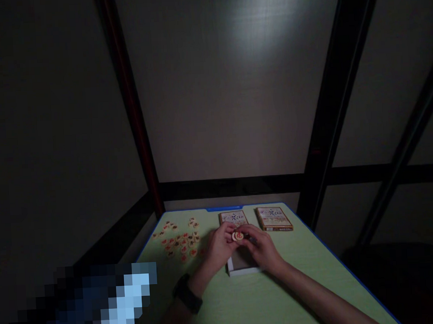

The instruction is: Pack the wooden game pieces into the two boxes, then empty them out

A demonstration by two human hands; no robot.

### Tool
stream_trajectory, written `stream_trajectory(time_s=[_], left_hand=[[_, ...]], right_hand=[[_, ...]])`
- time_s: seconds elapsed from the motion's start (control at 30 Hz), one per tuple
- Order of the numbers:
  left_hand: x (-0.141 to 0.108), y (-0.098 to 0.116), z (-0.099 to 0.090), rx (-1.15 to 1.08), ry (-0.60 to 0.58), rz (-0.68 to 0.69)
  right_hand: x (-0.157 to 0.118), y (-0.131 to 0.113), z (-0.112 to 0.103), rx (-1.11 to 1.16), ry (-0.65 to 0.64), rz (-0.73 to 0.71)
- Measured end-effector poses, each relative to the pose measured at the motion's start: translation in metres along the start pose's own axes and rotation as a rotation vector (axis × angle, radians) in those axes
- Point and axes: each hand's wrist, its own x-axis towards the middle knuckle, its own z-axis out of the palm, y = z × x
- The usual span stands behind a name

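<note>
Both my hands meet over an open box tray with white edges (247, 272) near the middle of the table. Between their fingertips is a small stack of round wooden Chinese chess pieces (238, 236), the top one bearing a red character. My left hand (221, 244), a dark watch on its wrist, grips the stack from the left. From the right, my right hand (264, 249) closes its fingers on the same stack. To the left, loose Chinese chess pieces (184, 242) with red or dark characters lie spread out. My hands hide part of the tray.
A printed box or lid (233, 217) lies just beyond my hands, and a second printed box (274, 218) sits at the back right. The green table (299, 293) has a blue edge and stands near a panelled wall. A blurred-out area covers the lower left.
</note>
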Motion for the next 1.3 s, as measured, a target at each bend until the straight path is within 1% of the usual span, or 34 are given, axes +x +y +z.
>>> stream_trajectory(time_s=[0.2,0.3,0.4,0.5,0.57,0.67,0.73,0.77,0.83,0.9,1.0,1.17,1.3], left_hand=[[-0.002,0.005,-0.006,-0.335,-0.142,-0.037],[-0.003,0.004,-0.01,-0.403,-0.176,-0.05],[-0.003,0.001,-0.012,-0.394,-0.192,-0.068],[-0.001,0.001,-0.015,-0.311,-0.211,-0.082],[0.002,0.003,-0.02,-0.196,-0.169,-0.082],[0.007,0.006,-0.029,0.11,0.014,-0.079],[0.01,0.007,-0.035,0.344,0.102,-0.093],[0.01,0.007,-0.036,0.441,0.11,-0.106],[0.008,0.007,-0.037,0.571,0.078,-0.129],[0.006,0.006,-0.034,0.626,0.024,-0.149],[0.003,0.004,-0.03,0.623,-0.037,-0.162],[0.004,-0.002,-0.028,0.598,-0.095,-0.152],[0.006,-0.008,-0.028,0.573,-0.089,-0.149]], right_hand=[[-0.002,0.004,-0.002,-0.164,0.025,-0.162],[-0.002,0.002,-0.005,-0.283,-0.031,-0.248],[-0.003,0.001,-0.007,-0.405,-0.111,-0.311],[-0.004,0.002,-0.008,-0.505,-0.157,-0.305],[-0.004,0.002,-0.008,-0.529,-0.184,-0.262],[-0.002,-0.001,-0.006,-0.534,-0.25,-0.193],[0.001,-0.003,-0.003,-0.555,-0.334,-0.175],[0.002,-0.004,-0.001,-0.572,-0.382,-0.175],[0.004,-0.005,0.005,-0.602,-0.467,-0.179],[0.006,-0.003,0.01,-0.604,-0.524,-0.176],[0.007,0.002,0.015,-0.55,-0.553,-0.16],[0.007,0.003,0.014,-0.496,-0.541,-0.136],[0.007,0.006,0.015,-0.47,-0.52,-0.101]])
